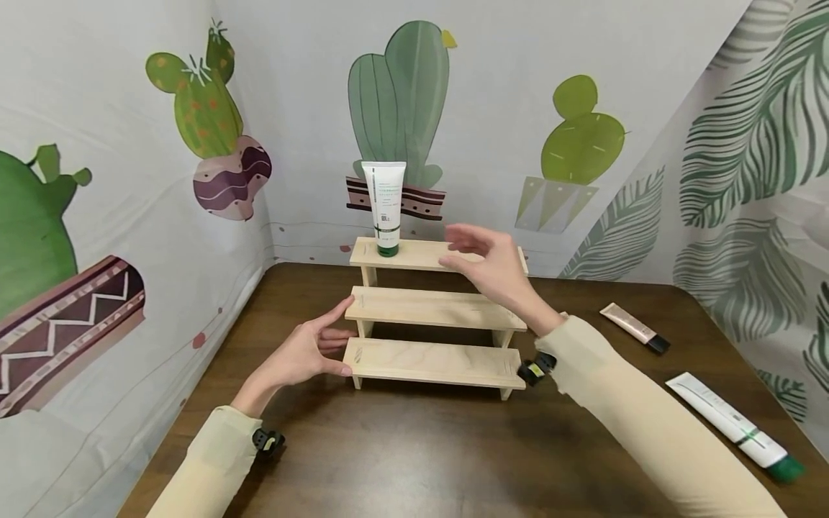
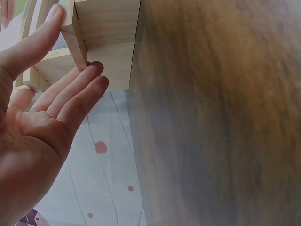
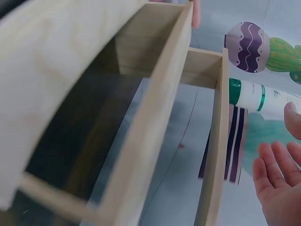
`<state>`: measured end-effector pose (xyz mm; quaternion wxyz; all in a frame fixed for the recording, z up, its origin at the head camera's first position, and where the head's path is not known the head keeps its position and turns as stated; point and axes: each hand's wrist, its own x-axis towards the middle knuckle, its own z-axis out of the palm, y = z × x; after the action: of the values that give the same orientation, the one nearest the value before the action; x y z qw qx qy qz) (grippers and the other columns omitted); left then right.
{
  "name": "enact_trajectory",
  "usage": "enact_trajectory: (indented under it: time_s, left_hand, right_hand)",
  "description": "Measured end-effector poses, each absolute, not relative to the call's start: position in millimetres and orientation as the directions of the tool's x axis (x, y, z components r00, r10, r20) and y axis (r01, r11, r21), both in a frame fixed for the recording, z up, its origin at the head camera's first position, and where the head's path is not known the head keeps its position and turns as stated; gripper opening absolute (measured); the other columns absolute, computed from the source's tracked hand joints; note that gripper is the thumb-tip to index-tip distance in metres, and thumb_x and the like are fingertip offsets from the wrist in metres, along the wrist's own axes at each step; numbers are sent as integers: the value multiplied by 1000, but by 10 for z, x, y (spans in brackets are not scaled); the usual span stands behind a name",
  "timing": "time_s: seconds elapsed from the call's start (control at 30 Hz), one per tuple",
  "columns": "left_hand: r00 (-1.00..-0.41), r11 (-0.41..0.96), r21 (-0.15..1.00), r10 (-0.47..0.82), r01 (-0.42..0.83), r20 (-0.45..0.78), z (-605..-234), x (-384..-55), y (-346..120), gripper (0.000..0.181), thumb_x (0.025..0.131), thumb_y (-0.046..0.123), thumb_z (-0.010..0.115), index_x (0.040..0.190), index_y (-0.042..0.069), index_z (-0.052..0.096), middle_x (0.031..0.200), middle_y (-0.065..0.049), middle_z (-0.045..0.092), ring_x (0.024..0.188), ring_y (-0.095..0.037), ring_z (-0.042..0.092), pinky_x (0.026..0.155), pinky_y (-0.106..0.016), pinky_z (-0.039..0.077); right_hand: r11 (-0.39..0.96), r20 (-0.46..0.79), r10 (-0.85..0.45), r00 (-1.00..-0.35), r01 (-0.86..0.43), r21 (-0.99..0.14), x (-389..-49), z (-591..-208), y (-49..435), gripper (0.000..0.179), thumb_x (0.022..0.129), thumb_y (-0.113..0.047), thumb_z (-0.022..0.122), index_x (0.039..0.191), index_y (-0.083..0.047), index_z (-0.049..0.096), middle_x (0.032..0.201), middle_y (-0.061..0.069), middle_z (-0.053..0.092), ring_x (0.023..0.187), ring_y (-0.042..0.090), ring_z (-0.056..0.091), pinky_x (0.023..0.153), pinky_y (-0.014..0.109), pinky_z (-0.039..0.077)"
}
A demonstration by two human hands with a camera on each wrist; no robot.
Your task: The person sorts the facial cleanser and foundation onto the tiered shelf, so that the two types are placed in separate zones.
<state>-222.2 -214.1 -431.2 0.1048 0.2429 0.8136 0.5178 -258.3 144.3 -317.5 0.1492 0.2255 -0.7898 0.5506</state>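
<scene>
A three-step wooden rack (image 1: 434, 362) stands on the table. On the left of its top step, a white tube (image 1: 387, 198) with green print stands upright on its green cap. My left hand (image 1: 299, 354) is at the rack's left end, thumb at the bottom step and index fingertip at the middle step. The left wrist view shows those fingers (image 2: 77, 99) fairly straight against the wood. Over the right part of the top step is my right hand (image 1: 490, 265), fingers and thumb spread apart with nothing between them. It is to the right of the standing tube.
At the right of the brown table (image 1: 401, 446) lie a small beige tube (image 1: 628, 324) with a black cap and a larger white tube (image 1: 725, 417) with a green cap. A cactus-print cloth (image 1: 492, 129) hangs behind the table and along its sides.
</scene>
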Motion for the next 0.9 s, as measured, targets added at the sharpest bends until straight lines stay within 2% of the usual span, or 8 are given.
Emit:
enact_trajectory:
  time_s: [0.13,0.27,0.37,0.63,0.8,0.9]
  left_hand:
    - [-869,357,892,490,278,75,-4313,-2224,-2150,123,73,-6,94,169,28,26,134,-30,65,122,-41,66,102,-49,56]
    - [-868,350,895,492,275,74,-4317,-2222,-2148,123,73,-6,94,169,28,26,134,-30,65,122,-41,66,103,-49,56]
    - [-863,343,897,499,279,77,-4317,-2220,-2139,122,74,-6,94,169,27,26,134,-31,65,123,-42,65,103,-49,55]
    - [-855,333,898,513,287,83,-4320,-2221,-2120,120,75,-7,92,170,26,25,136,-34,61,124,-43,64,103,-51,55]
    - [-858,345,894,508,285,77,-4310,-2223,-2120,121,75,-7,92,169,29,25,136,-33,62,124,-41,65,103,-49,56]
    - [-860,350,893,505,282,73,-4306,-2223,-2126,122,74,-7,93,169,29,25,136,-33,62,124,-40,65,103,-48,56]
  right_hand:
    - [348,491,-198,-849,-529,-774,-2408,-3288,1706,46,89,-9,87,131,-2,72,119,18,75,106,30,73,96,31,59]
    - [455,475,-184,-860,-503,-735,-2208,-3405,1973,45,89,-11,87,130,-1,72,116,12,77,104,33,73,89,19,57]
    - [513,480,-162,-862,-489,-706,-2051,-3503,2171,43,89,-10,87,129,-4,74,112,10,78,102,31,74,90,18,56]
    - [580,509,-137,-850,-485,-654,-1678,-3742,2694,46,85,-2,89,128,-8,75,107,8,78,96,11,73,90,11,52]
    - [638,520,-120,-846,-467,-612,-1464,-3864,3008,51,80,4,90,128,-6,75,102,2,78,93,3,72,85,8,52]
    - [683,493,-116,-862,-430,-590,-1346,-3923,3192,52,81,1,91,129,-8,73,101,-3,77,91,-3,70,82,7,51]
